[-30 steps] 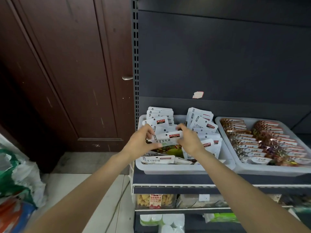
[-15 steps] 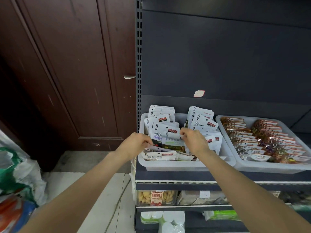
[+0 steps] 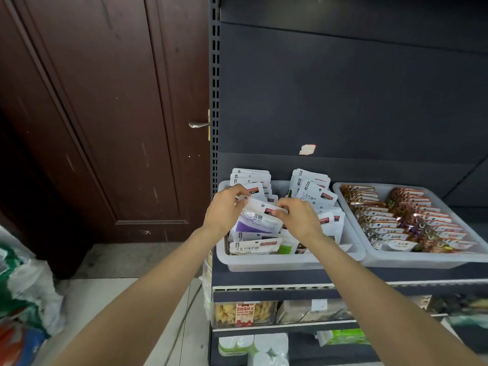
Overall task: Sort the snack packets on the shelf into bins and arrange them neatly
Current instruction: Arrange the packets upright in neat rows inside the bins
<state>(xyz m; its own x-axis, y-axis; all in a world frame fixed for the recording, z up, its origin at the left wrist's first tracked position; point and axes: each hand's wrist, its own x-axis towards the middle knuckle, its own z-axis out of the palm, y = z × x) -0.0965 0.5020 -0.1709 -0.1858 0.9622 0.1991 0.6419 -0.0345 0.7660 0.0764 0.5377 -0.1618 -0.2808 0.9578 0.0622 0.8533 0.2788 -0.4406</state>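
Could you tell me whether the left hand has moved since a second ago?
Yes. The left hand has gone back from the left bin's front rim and now grips the purple packet.

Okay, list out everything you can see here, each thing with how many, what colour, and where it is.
left bin: one, translucent white, top shelf, left.
white packets: many, white, standing and lying in left bin.
purple-and-white packet: one, pinched by both hands over left bin.
right bin: one, translucent white, beside left bin.
brown packets: many, brown and orange, two neat rows in right bin.
shelf unit: one, dark grey.
door: one, dark brown, left.
door handle: one, silver.
bags: several, white and green, on the floor, left.
left hand: one.
right hand: one.
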